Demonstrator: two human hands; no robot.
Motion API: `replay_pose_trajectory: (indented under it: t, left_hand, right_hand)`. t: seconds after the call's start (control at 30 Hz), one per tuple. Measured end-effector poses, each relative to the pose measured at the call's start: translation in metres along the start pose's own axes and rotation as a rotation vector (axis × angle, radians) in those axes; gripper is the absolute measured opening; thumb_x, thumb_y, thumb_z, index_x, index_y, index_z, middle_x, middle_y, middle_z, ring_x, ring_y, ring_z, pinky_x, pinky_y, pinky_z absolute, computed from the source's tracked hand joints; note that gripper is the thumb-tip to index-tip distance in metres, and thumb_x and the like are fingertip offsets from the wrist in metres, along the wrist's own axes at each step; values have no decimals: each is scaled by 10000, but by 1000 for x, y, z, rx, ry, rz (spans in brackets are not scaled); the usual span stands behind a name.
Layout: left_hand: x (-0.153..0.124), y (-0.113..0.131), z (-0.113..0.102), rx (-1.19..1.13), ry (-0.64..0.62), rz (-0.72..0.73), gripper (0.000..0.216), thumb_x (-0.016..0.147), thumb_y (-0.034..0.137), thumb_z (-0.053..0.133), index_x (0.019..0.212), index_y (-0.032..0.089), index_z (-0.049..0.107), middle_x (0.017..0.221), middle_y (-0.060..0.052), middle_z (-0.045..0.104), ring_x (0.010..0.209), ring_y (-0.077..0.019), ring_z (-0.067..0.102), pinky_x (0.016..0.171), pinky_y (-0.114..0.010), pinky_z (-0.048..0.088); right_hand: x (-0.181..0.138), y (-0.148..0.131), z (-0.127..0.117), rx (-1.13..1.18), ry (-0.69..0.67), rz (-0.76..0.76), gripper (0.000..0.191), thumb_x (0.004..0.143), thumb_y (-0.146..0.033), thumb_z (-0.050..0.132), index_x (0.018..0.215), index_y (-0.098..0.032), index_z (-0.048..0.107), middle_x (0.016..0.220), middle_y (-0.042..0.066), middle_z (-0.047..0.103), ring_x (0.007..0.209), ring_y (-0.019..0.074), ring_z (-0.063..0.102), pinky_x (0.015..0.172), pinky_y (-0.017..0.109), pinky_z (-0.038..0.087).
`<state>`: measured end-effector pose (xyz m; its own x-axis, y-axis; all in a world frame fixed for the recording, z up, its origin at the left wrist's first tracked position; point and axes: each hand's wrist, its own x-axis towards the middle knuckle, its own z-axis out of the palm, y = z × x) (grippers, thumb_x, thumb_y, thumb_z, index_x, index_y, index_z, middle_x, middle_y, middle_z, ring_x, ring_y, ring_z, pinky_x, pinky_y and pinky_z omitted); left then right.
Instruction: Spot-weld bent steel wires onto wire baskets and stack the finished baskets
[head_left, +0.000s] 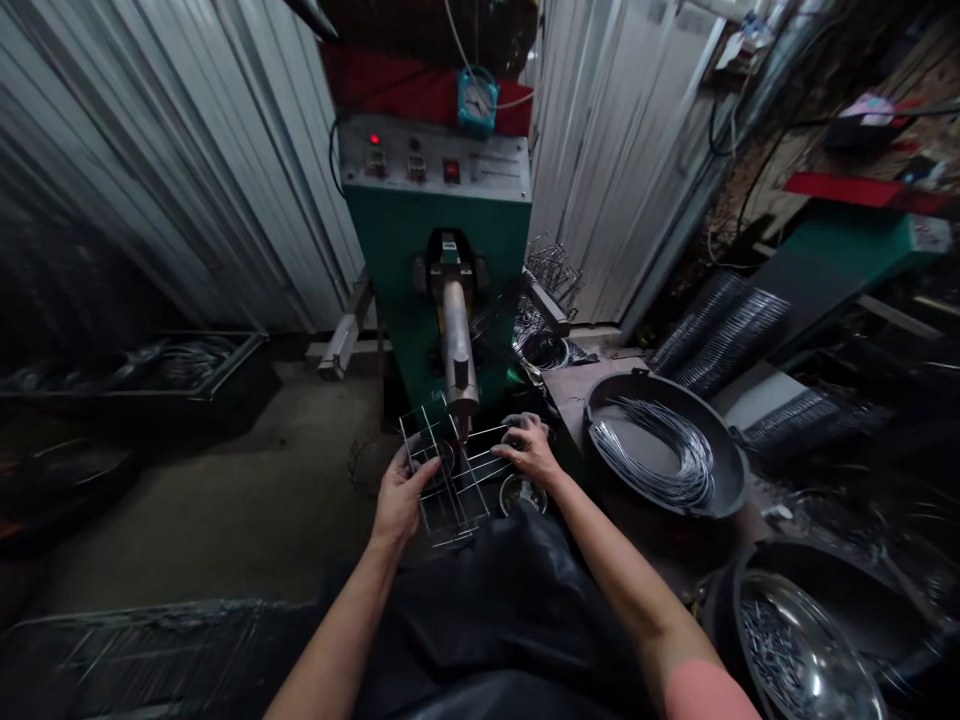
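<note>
Workshop bay lined with **corrugated sheet-metal walls** (187,170), seen from head height, with a **concrete floor** (225,510) at left. Centre: a green **spot-welding machine** (435,240) with a **control panel** (433,160) bearing switches and a red indicator light, and a teal **clock** (478,100) above it. Its vertical **metal electrode arm** (457,345) descends toward the person's lap. Right of the machine, a **low worktop** (574,385) carries a black **round basin** (667,445) holding coiled **bent wires** (652,450). Lower right, a second **black basin** (795,630) holds a **steel bowl** (806,650) of short wire pieces. Also visible are **stacked wire grids** (720,330) at right, a second **green machine** (847,245) beyond them, and a dark **crate** (142,370) of wire at far left.

The **left hand** (397,495) is curled around the near-left side of a rectangular **wire rack** (450,485), with the fingers wrapped over its wires. The **right hand** (531,450) lies over the rack's right end, fingers slightly spread and bent onto the wires. The rack is held tilted between the hands, directly beneath the electrode tip, in front of the machine and above the lap. Whether the tip touches the wire cannot be told.
</note>
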<state>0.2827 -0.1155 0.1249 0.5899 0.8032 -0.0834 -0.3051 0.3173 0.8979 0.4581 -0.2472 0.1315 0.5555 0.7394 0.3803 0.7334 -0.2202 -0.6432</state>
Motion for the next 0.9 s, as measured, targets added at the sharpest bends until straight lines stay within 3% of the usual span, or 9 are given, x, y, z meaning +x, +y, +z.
replay_pose_trajectory:
  t: [0.17,0.6,0.9]
  left_hand:
    - [7,-5,0,7,-7,-8,667,533,269,791,1151,187,552,832,6,617,757,-113,575,713,-235,443]
    - [17,-6,-2,-27,-12,26,661,543,264,779,1157,189,548,774,24,585,738,-115,568,706,-248,443]
    - [23,5,7,-89,38,-58,730,435,270,827,1101,146,555,667,42,599,598,-83,556,622,-213,434]
  right_hand:
    - [4,0,2,-8,-1,14,186,653,-363,751,640,-212,642,1004,23,608,1035,225,402,879,379,276]
    - [17,-10,-3,-64,-60,11,231,708,-440,688,665,-217,653,1027,31,597,1049,229,387,867,383,267]
    - [30,-8,-1,-93,-88,47,240,710,-463,676,666,-227,659,1051,27,604,1073,242,387,893,414,250]
